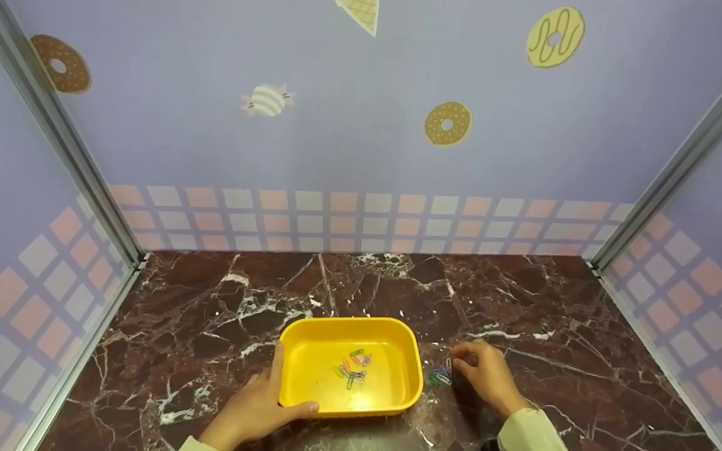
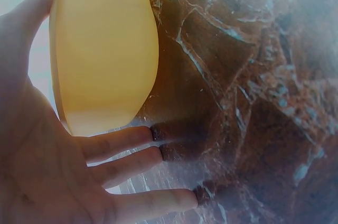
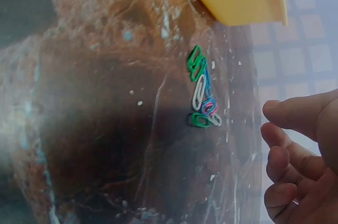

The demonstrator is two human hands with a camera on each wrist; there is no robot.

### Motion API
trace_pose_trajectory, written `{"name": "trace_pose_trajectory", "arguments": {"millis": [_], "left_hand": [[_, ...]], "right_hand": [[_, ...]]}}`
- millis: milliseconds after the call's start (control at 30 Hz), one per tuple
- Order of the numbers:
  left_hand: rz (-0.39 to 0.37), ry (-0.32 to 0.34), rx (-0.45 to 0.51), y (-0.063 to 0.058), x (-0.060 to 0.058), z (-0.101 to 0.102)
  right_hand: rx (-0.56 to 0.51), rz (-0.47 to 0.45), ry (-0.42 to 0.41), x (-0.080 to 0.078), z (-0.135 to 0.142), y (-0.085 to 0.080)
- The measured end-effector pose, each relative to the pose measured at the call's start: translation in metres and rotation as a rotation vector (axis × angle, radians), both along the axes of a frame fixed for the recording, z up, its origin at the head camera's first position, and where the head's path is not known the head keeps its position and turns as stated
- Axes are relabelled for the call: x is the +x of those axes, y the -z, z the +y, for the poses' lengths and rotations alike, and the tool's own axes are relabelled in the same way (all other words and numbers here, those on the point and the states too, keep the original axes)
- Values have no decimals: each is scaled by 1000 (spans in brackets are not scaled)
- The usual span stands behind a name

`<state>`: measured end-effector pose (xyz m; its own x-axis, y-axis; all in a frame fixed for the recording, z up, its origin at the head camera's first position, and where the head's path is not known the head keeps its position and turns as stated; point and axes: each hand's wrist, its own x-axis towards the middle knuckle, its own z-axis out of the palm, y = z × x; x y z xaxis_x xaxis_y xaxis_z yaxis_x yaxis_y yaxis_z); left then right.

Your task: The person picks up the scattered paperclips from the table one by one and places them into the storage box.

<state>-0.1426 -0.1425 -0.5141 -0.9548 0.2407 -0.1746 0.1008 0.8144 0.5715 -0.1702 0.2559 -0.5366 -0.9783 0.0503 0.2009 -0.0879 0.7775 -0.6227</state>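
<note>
A yellow plastic tray (image 1: 351, 322) stands on the table, with several coloured paper clips (image 1: 350, 369) lying loose on its floor. My left hand (image 1: 261, 401) rests at its near left corner. The left thumb lies at the near rim and the index finger runs along the left side. In the left wrist view, the other fingers (image 2: 132, 142) stretch out straight and apart beside the tray wall. To the tray's right lies a small pile of green, white, blue and pink paper clips (image 3: 199, 94). My right hand (image 1: 486, 373) hovers beside this pile, fingers loosely bent, nothing between thumb and fingertips.
The table (image 1: 210, 326) has a dark red marble pattern with white veins. Small white specks (image 3: 140, 103) lie about the clips. Lilac panels (image 1: 361, 156) with printed sweets and checks enclose the back and both sides, joined by metal corner posts (image 1: 79, 156).
</note>
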Motion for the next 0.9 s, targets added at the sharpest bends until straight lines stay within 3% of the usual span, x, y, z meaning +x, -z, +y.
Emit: {"name": "trace_pose_trajectory", "arguments": {"millis": [367,900], "left_hand": [[-27,4,19,1,-1,-1],[24,7,3,1,1,-1]], "right_hand": [[10,-35,4,1,1,11],[66,-86,-19,-6,-4,23]]}}
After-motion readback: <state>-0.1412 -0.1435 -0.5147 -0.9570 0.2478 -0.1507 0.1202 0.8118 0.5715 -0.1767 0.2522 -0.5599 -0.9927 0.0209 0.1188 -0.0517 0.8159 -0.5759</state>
